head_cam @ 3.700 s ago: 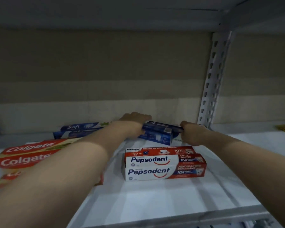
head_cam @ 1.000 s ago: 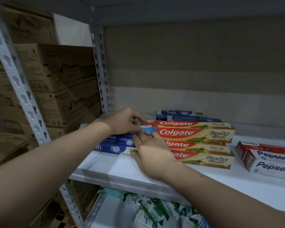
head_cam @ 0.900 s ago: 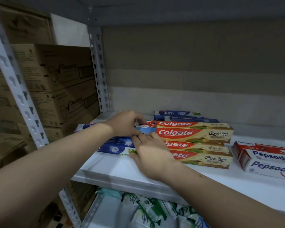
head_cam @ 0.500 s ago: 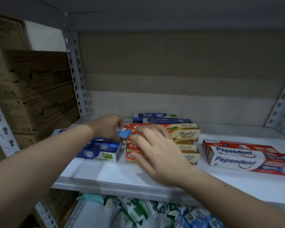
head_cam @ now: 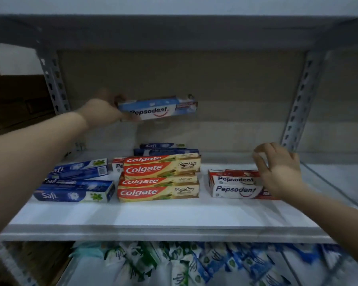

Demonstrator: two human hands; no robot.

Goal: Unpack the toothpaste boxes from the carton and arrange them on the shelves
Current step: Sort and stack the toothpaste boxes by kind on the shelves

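Left hand (head_cam: 103, 112): we grip a blue Pepsodent box (head_cam: 158, 109) by its left end, held in the air above the shelf (head_cam: 163, 215).
Right hand (head_cam: 278, 170): fingers spread, empty, resting at the red Pepsodent stack (head_cam: 235, 184).
Risk: our one-ended grip may let the box tip and drop onto the Colgate stack (head_cam: 160, 178).
Risk: our right hand could push the stack askew.

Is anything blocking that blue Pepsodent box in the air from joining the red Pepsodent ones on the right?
Nothing visible does. The left hand holds the blue-and-white Pepsodent box in open air above the white shelf. The stacked red-and-white Pepsodent boxes have a bare top; only the open right hand rests at their right end.
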